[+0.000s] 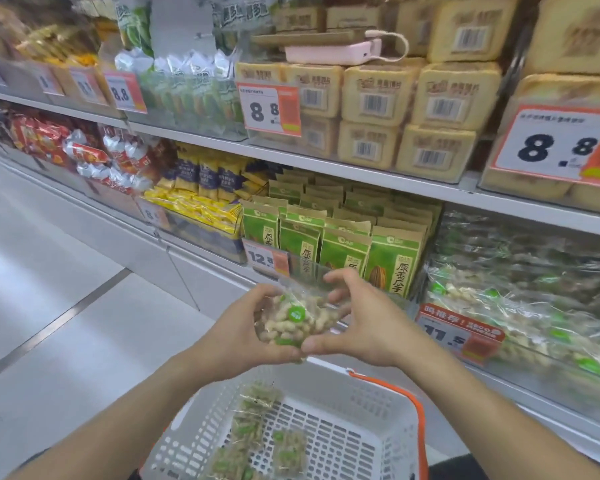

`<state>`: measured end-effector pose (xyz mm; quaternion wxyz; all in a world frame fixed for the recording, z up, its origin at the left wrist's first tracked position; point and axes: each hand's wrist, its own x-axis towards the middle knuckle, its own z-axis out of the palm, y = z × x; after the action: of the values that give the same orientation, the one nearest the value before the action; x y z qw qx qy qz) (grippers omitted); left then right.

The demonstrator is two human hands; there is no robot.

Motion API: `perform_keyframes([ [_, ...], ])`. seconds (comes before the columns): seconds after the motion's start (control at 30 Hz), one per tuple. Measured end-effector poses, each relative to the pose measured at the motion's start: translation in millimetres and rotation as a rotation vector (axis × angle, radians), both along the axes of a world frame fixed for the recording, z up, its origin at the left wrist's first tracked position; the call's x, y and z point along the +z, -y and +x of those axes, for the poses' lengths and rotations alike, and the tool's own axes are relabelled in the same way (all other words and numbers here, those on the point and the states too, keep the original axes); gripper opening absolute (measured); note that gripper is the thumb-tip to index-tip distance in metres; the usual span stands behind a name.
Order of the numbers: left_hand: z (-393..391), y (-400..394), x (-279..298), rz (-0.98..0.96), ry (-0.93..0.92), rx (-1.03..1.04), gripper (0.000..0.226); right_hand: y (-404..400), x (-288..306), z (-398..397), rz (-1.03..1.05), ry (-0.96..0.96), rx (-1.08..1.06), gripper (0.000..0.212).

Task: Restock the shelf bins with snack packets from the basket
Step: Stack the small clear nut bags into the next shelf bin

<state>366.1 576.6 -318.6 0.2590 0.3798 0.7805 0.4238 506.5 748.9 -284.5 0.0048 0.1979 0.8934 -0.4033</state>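
Both hands hold one clear packet (293, 318) of peanuts above the white basket (371, 403), in front of the lower shelf. The left hand (246, 332) has its grip curled round the packet's left side; the right hand (357, 323) pinches its lower edge with the thumb, fingers arched over the top. More packets (257, 434) lie in the basket. The peanut bin (520, 306) sits just to the right.

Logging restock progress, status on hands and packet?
Left hand and right hand both grip one peanut packet above the basket. More packets left in basket. Peanut bin at right, path clear.
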Motion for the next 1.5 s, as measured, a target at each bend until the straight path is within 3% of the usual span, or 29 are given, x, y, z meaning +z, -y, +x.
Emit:
perform_keyframes([
  [0.1, -5.1, -13.0, -4.0, 0.025, -0.018, -0.106, 0.079, -4.5, 1.7, 1.3, 0.092, 0.005, -0.002, 0.121],
  [0.23, 3.7, -33.4, -3.7, 0.034, -0.091, -0.304, 0.078, -7.1, -9.1, 6.8, 0.203, 0.077, 0.128, 0.107],
  [0.47, 21.4, -61.6, -2.9, -0.07, -0.152, -0.469, 0.08, -14.5, -9.9, 45.9, 0.228, 0.08, -0.035, 0.104],
  [0.63, 50.2, -73.7, -2.1, -0.035, 0.028, -0.487, 0.082, -21.1, -4.0, 88.9, 0.137, 0.036, -0.144, 0.091],
  [0.77, 83.2, -96.9, 9.0, 0.119, 0.169, -0.448, 0.083, -44.3, 25.0, 127.3, 0.046, -0.082, -0.223, 0.074],
  [0.87, 111.8, -130.0, 27.0, 0.224, 0.19, -0.424, 0.086, -68.2, 45.7, 171.9, 0.103, -0.181, -0.343, 0.06],
  [0.93, 131.8, -155.9, 35.7, 0.245, 0.086, -0.427, 0.08, -84.1, 53.6, 208.7, 0.156, -0.249, -0.459, 0.057],
  [1.1, 183.6, -227.3, 26.4, 0.251, -0.401, -0.521, 0.024, -118.0, 45.6, 291.9, 0.265, -0.417, -0.821, 0.057],
  [1.37, 218.9, -299.7, 13.3, -0.005, -0.975, -0.775, 0.027, -129.0, 21.4, 322.7, 0.256, -0.377, -0.885, 0.06],
  [1.5, 212.9, -310.7, 12.6, -0.05, -0.941, -0.872, 0.014, -132.7, 20.4, 322.4, 0.364, -0.269, -0.88, 0.07],
])
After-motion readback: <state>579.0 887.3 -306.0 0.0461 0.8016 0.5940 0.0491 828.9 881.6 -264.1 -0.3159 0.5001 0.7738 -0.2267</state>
